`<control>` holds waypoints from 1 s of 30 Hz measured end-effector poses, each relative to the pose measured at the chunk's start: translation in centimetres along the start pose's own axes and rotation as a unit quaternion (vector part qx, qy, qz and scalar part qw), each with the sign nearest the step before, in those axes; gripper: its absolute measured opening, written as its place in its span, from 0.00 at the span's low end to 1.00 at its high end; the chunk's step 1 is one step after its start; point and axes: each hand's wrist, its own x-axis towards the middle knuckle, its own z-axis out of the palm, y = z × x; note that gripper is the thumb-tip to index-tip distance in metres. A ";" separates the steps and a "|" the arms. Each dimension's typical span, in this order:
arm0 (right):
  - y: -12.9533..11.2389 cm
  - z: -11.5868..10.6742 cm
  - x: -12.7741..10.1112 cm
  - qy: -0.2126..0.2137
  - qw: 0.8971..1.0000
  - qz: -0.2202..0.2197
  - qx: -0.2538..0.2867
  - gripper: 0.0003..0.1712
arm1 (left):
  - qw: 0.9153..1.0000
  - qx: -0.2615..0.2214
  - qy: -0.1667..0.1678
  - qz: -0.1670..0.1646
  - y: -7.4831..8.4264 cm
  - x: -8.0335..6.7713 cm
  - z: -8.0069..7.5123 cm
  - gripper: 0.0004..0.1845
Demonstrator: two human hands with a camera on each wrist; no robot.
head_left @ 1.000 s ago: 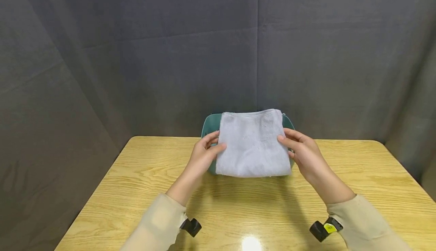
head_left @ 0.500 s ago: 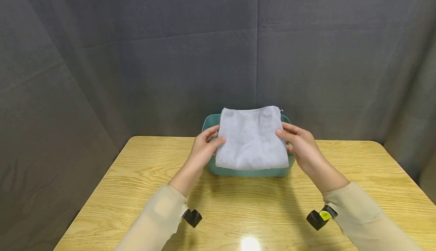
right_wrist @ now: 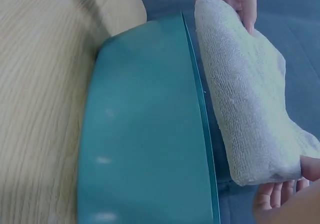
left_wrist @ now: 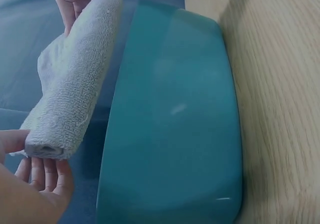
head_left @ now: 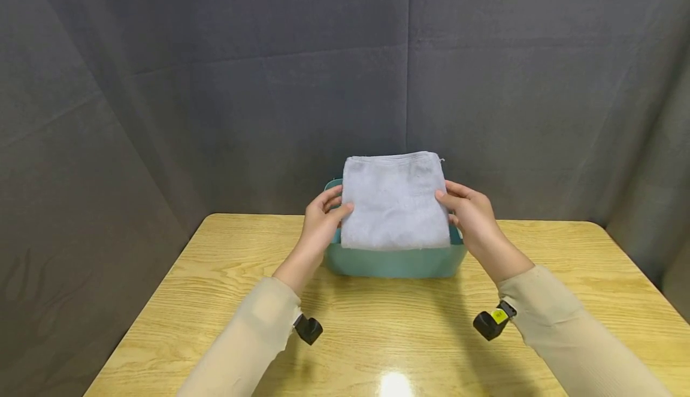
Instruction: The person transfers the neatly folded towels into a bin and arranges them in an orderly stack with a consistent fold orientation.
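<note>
A folded white towel (head_left: 395, 202) hangs between my two hands, above the teal bin (head_left: 396, 262). My left hand (head_left: 321, 220) grips its left edge, thumb on the near face and fingers behind. On the opposite edge my right hand (head_left: 471, 214) pinches it the same way. Seen from the left wrist, the towel (left_wrist: 75, 79) shows a thick rolled fold and stands apart from the bin wall (left_wrist: 172, 114). The right wrist view also has the towel (right_wrist: 245, 99) off to the side of the bin's rim (right_wrist: 202, 114). The bin's inside is mostly hidden behind the towel.
The bin stands on a light wooden table (head_left: 226, 277) near its back edge. Behind the table hangs a dark grey curtain (head_left: 269, 97). Small black cameras are strapped at the left wrist (head_left: 308, 329) and right wrist (head_left: 490, 323).
Both hands have raised the towel and moved it away from me. More of the bin's front wall shows beneath it now, and the grip is unchanged.
</note>
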 end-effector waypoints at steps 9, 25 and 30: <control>-0.2 0.5 1.2 0.037 0.999 -0.013 -0.014 0.32 | 1.000 0.010 0.011 0.021 -0.1 1.0 0.1 0.26; 0.2 1.3 2.5 0.080 0.996 0.007 -0.033 0.28 | 0.993 0.102 0.025 0.053 -0.8 2.3 0.9 0.26; 0.5 1.3 2.6 0.065 0.997 0.019 -0.036 0.29 | 0.993 0.116 0.021 0.029 -1.1 2.5 0.9 0.26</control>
